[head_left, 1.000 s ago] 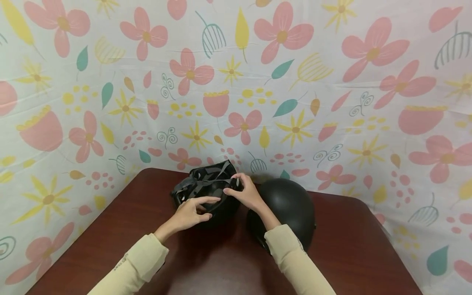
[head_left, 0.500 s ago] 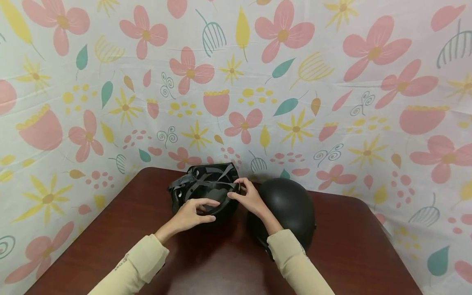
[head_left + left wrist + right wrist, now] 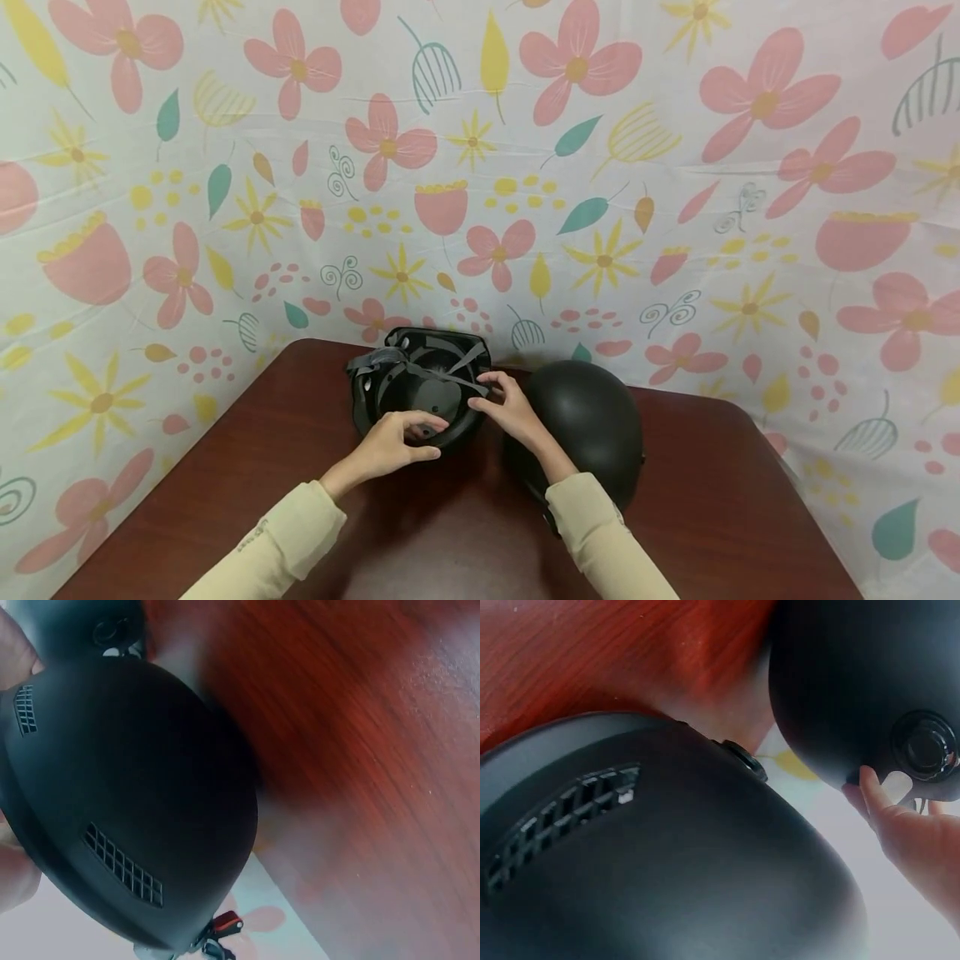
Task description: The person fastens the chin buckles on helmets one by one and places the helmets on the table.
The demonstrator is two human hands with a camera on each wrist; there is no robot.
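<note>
An upturned black helmet (image 3: pixel 375 400) lies at the table's back left in the head view, its hollow facing up and toward me. Grey chin straps (image 3: pixel 438 375) cross the opening. My left hand (image 3: pixel 386 446) holds the near rim, fingers inside the hollow and thumb outside. At the right rim, my right hand (image 3: pixel 517 412) grips the edge between thumb and fingers, close to a strap end. The right wrist view shows its fingertips on the shell beside a round side knob (image 3: pixel 924 746). A vented stretch of the shell (image 3: pixel 150 772) fills much of the left wrist view.
A second black helmet (image 3: pixel 588 417) stands dome up just right of the first, under my right forearm. Both are on a dark red-brown wooden table (image 3: pixel 712 500). A flower-print cloth (image 3: pixel 480 167) hangs behind the table and along its sides.
The held helmet has turned and tipped so its hollow and straps show more fully. My right hand has shifted slightly right and down with the rim; the second helmet stays put.
</note>
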